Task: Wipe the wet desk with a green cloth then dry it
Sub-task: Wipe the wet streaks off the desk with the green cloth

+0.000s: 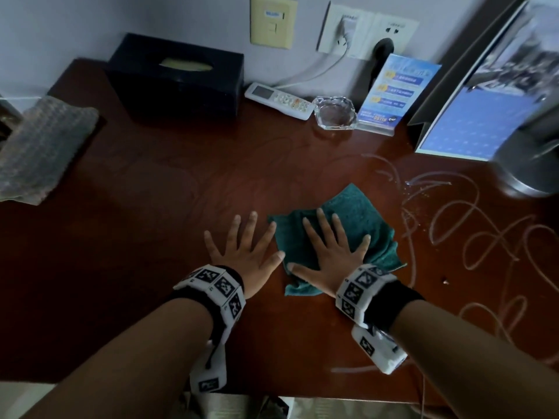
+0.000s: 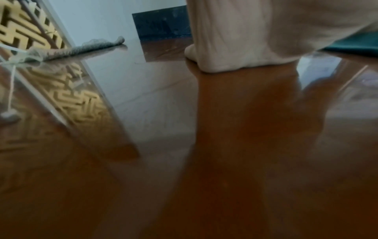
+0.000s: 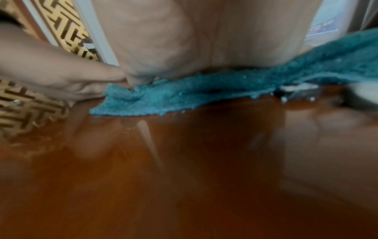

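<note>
A green cloth lies crumpled on the dark red-brown desk, just right of centre. My right hand presses flat on the cloth with fingers spread. My left hand lies flat on the bare wood beside the cloth's left edge, fingers spread, thumb tip close to the cloth. Looping water streaks cover the desk to the right of the cloth. In the right wrist view the green cloth bunches under my palm. A grey cloth sits at the desk's left edge.
Along the back wall stand a black tissue box, a white remote, a glass ashtray, a blue card stand and a desk calendar. A grey metal object sits at the right edge.
</note>
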`<state>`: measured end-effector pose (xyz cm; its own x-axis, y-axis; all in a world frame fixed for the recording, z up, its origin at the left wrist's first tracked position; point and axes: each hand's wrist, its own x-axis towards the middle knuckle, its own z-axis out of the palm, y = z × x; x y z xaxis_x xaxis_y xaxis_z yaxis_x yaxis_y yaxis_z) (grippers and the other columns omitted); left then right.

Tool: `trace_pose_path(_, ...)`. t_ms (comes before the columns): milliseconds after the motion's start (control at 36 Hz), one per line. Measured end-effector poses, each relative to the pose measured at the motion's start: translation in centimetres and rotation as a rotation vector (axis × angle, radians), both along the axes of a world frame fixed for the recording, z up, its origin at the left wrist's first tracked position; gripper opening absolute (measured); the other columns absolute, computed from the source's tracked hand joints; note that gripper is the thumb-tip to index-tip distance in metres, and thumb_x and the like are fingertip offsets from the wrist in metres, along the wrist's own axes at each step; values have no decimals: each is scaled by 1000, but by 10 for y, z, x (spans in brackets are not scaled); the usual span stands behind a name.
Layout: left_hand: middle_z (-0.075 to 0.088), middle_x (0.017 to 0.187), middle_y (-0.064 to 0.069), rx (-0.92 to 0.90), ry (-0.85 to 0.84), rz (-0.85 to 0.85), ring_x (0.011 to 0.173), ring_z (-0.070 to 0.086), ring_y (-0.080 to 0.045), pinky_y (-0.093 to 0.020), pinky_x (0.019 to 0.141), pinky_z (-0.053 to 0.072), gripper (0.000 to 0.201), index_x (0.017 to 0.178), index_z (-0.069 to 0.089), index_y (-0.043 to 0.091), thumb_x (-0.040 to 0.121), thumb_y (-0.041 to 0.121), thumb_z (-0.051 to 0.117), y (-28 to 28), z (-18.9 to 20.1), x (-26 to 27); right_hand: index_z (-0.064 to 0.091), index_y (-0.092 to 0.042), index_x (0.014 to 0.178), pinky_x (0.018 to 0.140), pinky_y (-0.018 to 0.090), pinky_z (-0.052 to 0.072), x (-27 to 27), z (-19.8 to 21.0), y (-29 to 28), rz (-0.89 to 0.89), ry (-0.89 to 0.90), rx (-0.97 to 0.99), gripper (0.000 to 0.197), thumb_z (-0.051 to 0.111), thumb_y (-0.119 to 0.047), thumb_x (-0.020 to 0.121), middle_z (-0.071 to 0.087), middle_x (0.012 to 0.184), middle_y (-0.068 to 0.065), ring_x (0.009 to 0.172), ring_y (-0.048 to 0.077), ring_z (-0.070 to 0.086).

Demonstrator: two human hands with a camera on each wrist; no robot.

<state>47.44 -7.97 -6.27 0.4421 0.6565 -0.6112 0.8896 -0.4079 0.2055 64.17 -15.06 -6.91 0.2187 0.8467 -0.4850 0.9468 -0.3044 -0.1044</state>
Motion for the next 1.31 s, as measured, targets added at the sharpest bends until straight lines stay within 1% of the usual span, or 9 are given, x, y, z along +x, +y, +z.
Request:
trace_pose_path(167, -40, 147, 7, 12, -17, 28, 137, -34, -28, -70, 101, -13, 56, 130, -27, 60, 88, 70, 8, -4, 5, 6, -23, -47, 142, 101, 74, -12, -5, 1, -20, 58, -2, 22, 96, 4, -87, 59, -41, 146, -19, 135, 10, -37)
trace_pose_path(333, -41, 147, 7, 26, 0, 30, 137, -30, -38, -73, 101, -7, 55, 126, -28, 64, 84, 74, 6, -7, 13, 21, -22, -46, 143, 100, 74, -15, -12, -1, -34, 91, 1, 32, 93, 15, -86, 68, -43, 145, -18, 136, 12, -38)
trace_pose_path(472, -45, 144, 7, 45, 76, -22, 136, -32, -36, -73, 102, -5, 60, 128, -31, 60, 86, 73, 9, -11, 7, 18, -22, -45, 143, 100, 72, -18, -18, 4, -46, 120, 9, 13, 91, 30, -82, 79, -41, 147, -16, 136, 13, -38)
trace_pose_path(694, -47, 141, 11, 45, 129, -108, 136, -35, -26, -71, 104, -5, 82, 131, -34, 53, 74, 86, 15, -9, 7, -3, -31, -50, 135, 99, 69, -24, -15, 6, -71, 237, 36, 11, 87, 29, -80, 80, -44, 144, -19, 134, 11, -40)
trace_pose_path(861, -43, 146, 6, 43, 126, -131, 137, -33, -27, -69, 105, -6, 96, 134, -32, 50, 68, 89, 25, -8, 12, -9, -37, -52, 130, 100, 67, -25, -5, 10, -80, 329, 41, -62, 87, 27, -79, 78, -46, 143, -18, 134, 12, -41)
trace_pose_path(917, -40, 147, 4, 36, 114, -101, 138, -31, -27, -69, 106, -6, 95, 134, -32, 49, 70, 88, 26, -8, 15, -11, -28, -51, 136, 103, 63, -26, -8, 17, -78, 285, 56, -56, 84, 23, -77, 76, -44, 144, -17, 136, 12, -39)
trace_pose_path(1000, -37, 149, 2, 38, 118, -31, 139, -29, -27, -68, 106, -6, 100, 136, -33, 45, 68, 89, 25, -2, 17, -19, -20, -42, 145, 108, 57, -21, -19, 21, -74, 43, 12, 86, 83, 9, -74, 73, -40, 149, -10, 137, 14, -36)
trace_pose_path(1111, -39, 148, 2, 28, 154, -31, 139, -30, -26, -67, 107, -6, 112, 139, -32, 39, 64, 90, 33, 5, 16, -34, -22, -25, 148, 112, 58, -13, -39, 16, -65, -265, -38, 3, 90, 25, -72, 87, -36, 152, 4, 140, 23, -31)
trace_pose_path(1306, -36, 150, 3, 30, 74, -39, 140, -29, -22, -63, 110, -8, 111, 144, -24, 37, 67, 87, 38, 7, 13, -44, -21, -31, 148, 106, 64, -18, -55, 4, -29, -309, 46, 10, 88, 30, -71, 87, -37, 151, 2, 139, 23, -34)
